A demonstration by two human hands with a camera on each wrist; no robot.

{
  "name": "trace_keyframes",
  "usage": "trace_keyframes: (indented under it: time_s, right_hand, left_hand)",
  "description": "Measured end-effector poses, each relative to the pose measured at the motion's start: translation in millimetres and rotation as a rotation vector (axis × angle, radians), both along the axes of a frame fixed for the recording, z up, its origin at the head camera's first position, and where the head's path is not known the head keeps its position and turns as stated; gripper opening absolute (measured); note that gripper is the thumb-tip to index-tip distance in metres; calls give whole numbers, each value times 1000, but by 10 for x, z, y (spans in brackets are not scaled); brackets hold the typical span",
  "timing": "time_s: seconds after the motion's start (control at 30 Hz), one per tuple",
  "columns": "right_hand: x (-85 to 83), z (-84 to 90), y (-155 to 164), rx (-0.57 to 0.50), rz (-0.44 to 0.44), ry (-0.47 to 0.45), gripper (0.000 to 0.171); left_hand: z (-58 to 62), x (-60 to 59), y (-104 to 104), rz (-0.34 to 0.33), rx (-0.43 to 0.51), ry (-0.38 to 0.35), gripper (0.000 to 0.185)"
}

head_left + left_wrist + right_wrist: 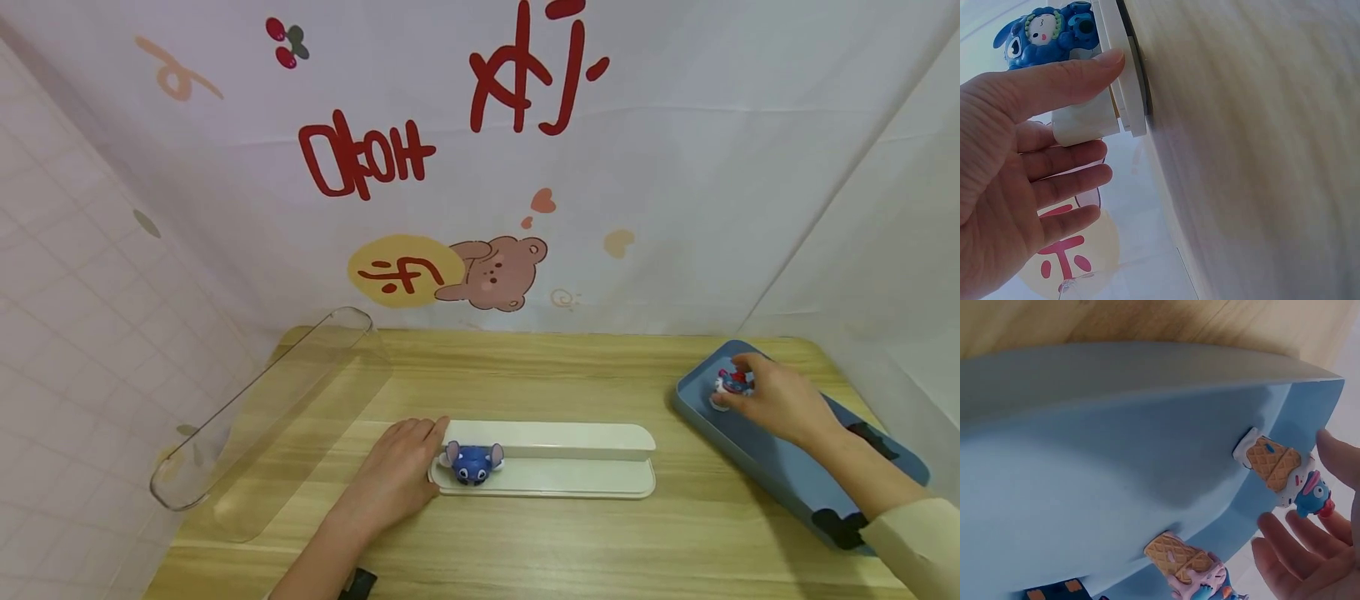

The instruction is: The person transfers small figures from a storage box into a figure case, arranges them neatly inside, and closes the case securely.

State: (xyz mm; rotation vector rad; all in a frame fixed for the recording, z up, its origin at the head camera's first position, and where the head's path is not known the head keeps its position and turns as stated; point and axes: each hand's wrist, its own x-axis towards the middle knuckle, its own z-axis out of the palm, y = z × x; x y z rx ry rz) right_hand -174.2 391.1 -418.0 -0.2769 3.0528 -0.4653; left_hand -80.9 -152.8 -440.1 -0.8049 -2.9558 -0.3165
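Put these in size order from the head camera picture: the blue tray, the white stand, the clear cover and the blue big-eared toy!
Largest to smallest:
1. clear cover and blue tray: too alike to rank
2. white stand
3. blue big-eared toy

glossy plastic blue figurine (474, 465), smooth matt tray (1054, 506), wood-grained table (540, 375)

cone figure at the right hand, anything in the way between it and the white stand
Yes, the blue tray's side wall stands between the cone figure and the white stand; past it, only tabletop shows.
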Motion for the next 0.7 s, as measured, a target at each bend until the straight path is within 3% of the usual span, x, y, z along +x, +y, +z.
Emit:
trace_keyframes:
  time_s: [0.3, 0.53, 0.7]
  right_hand:
    - [-37, -22, 2, 5, 26, -56, 71]
    - [-41, -26, -3, -28, 62, -49, 55]
    - [-20, -3, -32, -53, 63, -36, 54]
  left_hand:
    - [-13, -2, 4, 1, -1, 4, 90]
    - [-9, 5, 0, -5, -8, 7, 89]
    - [-10, 6, -5, -9, -3, 11, 89]
